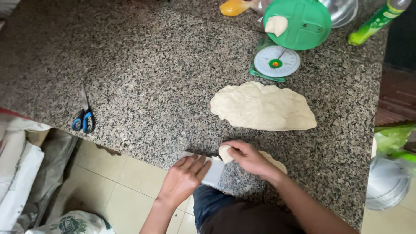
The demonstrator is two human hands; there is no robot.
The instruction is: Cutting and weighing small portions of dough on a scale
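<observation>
My left hand (185,175) grips a white dough scraper (215,171) at the near edge of the granite counter (143,78). My right hand (248,157) pinches a small lump of dough (224,153) right beside the scraper. Under my right wrist lies a thin strip of dough (275,162). Farther out on the counter rests a large flat mass of dough (263,107). Behind it stands a green kitchen scale (277,61) with one small dough piece (276,24) on its round green pan.
Blue-handled scissors (83,120) lie at the counter's left front edge. A metal bowl (342,9), a green bottle (375,21) and an orange object (234,7) stand at the back. White sacks (17,169) sit on the tiled floor at left, a grey bucket (387,182) at right.
</observation>
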